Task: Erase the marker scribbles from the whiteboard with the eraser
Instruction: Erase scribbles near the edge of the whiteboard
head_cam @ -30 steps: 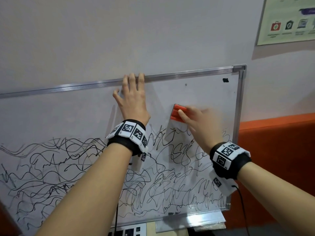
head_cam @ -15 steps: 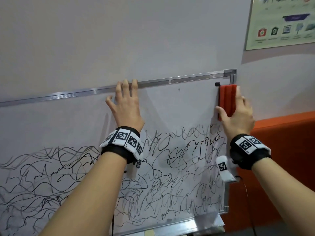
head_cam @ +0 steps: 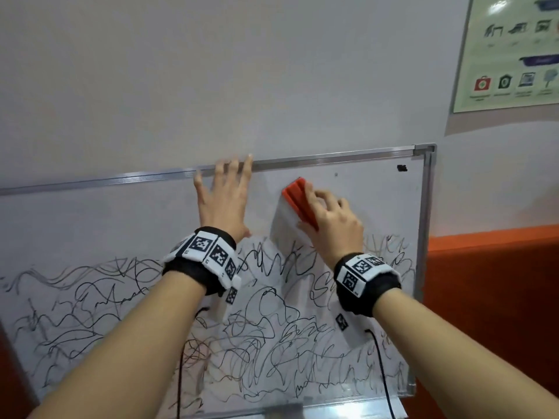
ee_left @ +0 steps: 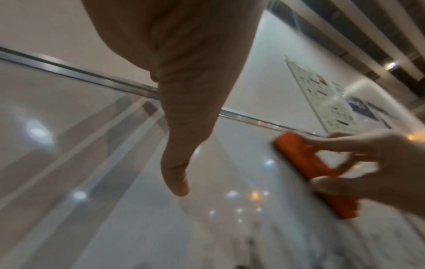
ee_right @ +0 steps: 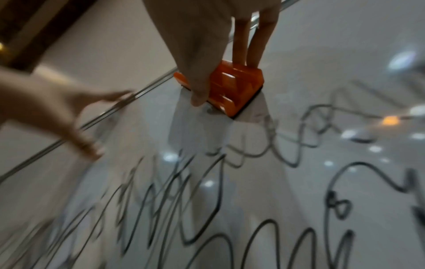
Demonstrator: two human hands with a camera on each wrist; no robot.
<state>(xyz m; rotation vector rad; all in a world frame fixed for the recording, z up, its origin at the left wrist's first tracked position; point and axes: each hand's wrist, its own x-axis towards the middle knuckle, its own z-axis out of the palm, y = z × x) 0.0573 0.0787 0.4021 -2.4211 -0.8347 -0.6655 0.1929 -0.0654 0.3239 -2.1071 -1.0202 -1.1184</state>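
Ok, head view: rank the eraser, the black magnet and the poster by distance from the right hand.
1. Eraser, gripped by the right hand.
2. Black magnet, up right near the whiteboard's top corner.
3. Poster, on the wall, far upper right.

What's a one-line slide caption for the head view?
Right hand wipes orange plastic eraser across white metal-framed whiteboard above black marker scribbles; left hand braces it.

Glossy whiteboard (head_cam: pixel 348 189) — brushed-metal frame (head_cam: pixel 332 160) — shiny orange plastic eraser (head_cam: pixel 299 204).
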